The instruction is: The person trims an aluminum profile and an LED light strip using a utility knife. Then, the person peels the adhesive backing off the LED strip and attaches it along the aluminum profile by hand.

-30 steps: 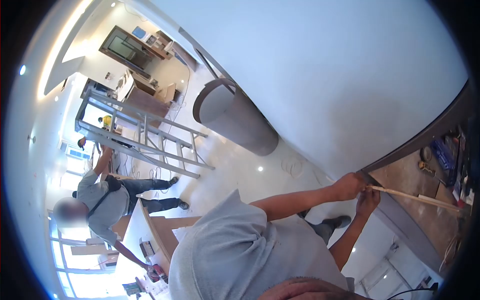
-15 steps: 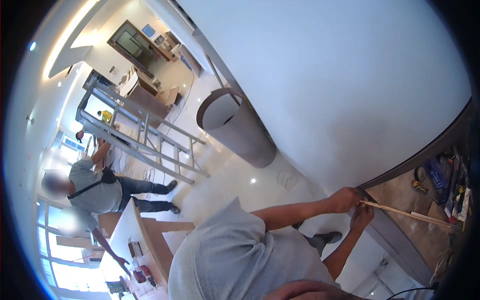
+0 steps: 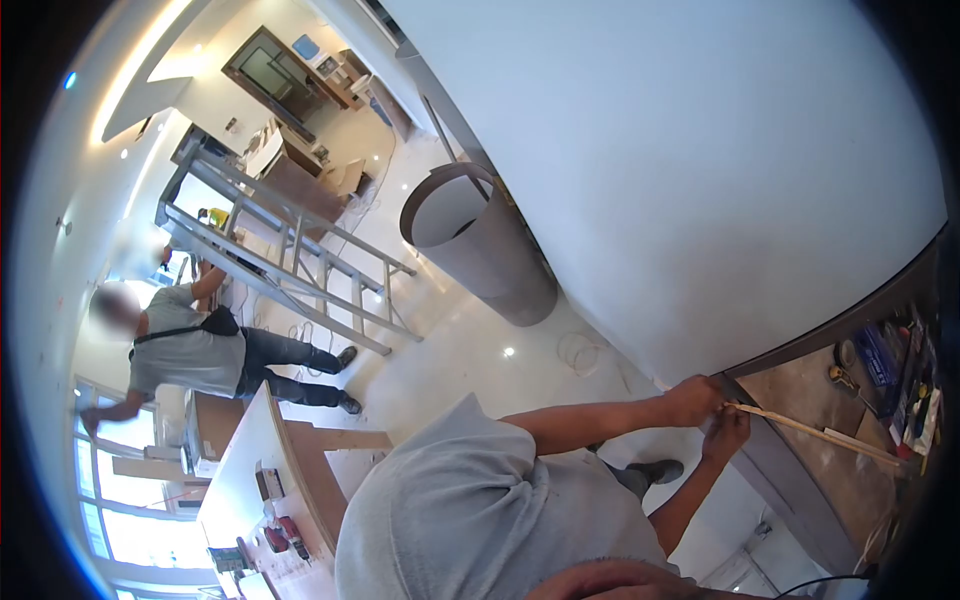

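My left hand (image 3: 694, 401), on the upper arm in the picture, is closed at the near end of a thin wooden strip (image 3: 795, 426). My right hand (image 3: 727, 433) is just below it, fingers pinched at the same end. The strip slants away over a brown board surface (image 3: 790, 388), where a second thin strip lies beside its far part. Both hands are above the edge of a dark grey-brown panel (image 3: 800, 490). What exactly lies between the fingertips is too small to see.
Loose tools, a blue box (image 3: 880, 352) and a tape roll (image 3: 845, 353) lie at the right. A rolled sheet (image 3: 480, 250) stands by the white wall (image 3: 650, 150). A stepladder (image 3: 290, 255), a co-worker (image 3: 190, 340) and a workbench (image 3: 240, 470) with a red drill (image 3: 287, 538) are leftward.
My hands stay at the strip's end with hardly any movement. A co-worker's arm that reached over the workbench is gone from there; an arm now stretches toward the windows.
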`<action>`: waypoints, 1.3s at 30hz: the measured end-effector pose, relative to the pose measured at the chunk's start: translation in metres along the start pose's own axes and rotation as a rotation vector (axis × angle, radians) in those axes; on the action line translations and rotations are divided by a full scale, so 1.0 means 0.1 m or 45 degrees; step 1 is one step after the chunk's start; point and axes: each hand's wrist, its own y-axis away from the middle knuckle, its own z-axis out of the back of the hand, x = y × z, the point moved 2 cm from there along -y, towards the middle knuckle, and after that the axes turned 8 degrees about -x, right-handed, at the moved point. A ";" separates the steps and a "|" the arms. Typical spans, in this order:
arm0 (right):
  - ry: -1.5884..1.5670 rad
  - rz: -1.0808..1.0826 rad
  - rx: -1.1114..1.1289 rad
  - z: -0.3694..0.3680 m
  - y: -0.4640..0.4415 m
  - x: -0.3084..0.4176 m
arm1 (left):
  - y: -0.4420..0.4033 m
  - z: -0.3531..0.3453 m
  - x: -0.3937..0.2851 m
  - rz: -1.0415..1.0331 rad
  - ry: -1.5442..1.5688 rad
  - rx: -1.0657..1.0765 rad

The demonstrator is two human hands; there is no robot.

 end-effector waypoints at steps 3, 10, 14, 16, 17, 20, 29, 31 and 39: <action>0.003 0.007 0.022 -0.01 0.00 0.02 | 0.02 -0.08 0.03 0.042 -0.015 -0.009; -0.019 -0.050 0.116 0.05 -0.04 0.01 | 0.00 0.21 -0.18 0.206 0.173 -0.121; -0.017 -0.083 0.076 -0.03 0.01 0.08 | 0.00 0.18 -0.10 0.199 0.202 -0.090; 0.122 -0.076 -0.006 -0.05 0.02 0.08 | -0.01 0.18 -0.08 0.158 0.159 -0.042; 0.122 -0.077 -0.003 -0.02 0.00 0.05 | 0.00 0.13 -0.03 0.158 0.158 -0.045; 0.166 -0.084 -0.042 0.09 -0.04 -0.02 | 0.03 0.02 -0.01 0.014 0.073 -0.093; 0.141 -0.052 0.001 0.00 -0.01 0.02 | 0.02 0.04 -0.03 0.076 -0.008 -0.070; 0.133 -0.050 -0.011 0.01 0.00 0.03 | 0.03 0.03 -0.03 0.115 -0.012 -0.065; 0.250 0.007 -0.048 0.13 -0.06 -0.04 | 0.04 -0.08 -0.05 0.097 -0.091 -0.102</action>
